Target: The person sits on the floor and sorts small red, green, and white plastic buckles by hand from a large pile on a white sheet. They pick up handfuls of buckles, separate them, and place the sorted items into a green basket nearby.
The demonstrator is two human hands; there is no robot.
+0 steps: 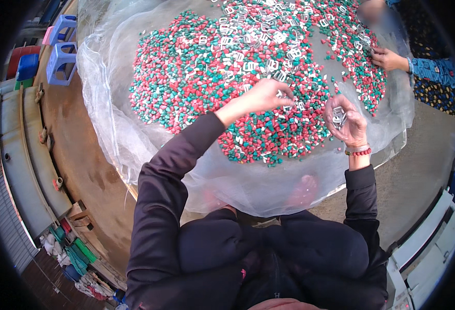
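Left hand point(266, 95) over middle of pebbles point(186, 77), fingers bent near small white bit, honestly can't tell if clamped. Right hand point(352, 126) at pile's 4 o'clock, fingers curled round bunch of pale buckles point(337, 118), red bracelet point(359, 151) on wrist. Loads more buckles lying loose, mostly toward 12. See-through sheet point(248, 194) underneath. Co-worker's hand point(389, 59) at 3 o'clock, blue stools point(62, 64) way off at 9.

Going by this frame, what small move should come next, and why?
Probably carry the left hand to the cupped right hand and release the pale piece it seems to pinch: the right holds silvery slide buckles, and more lie scattered among the red, green and white pebble-like pieces.
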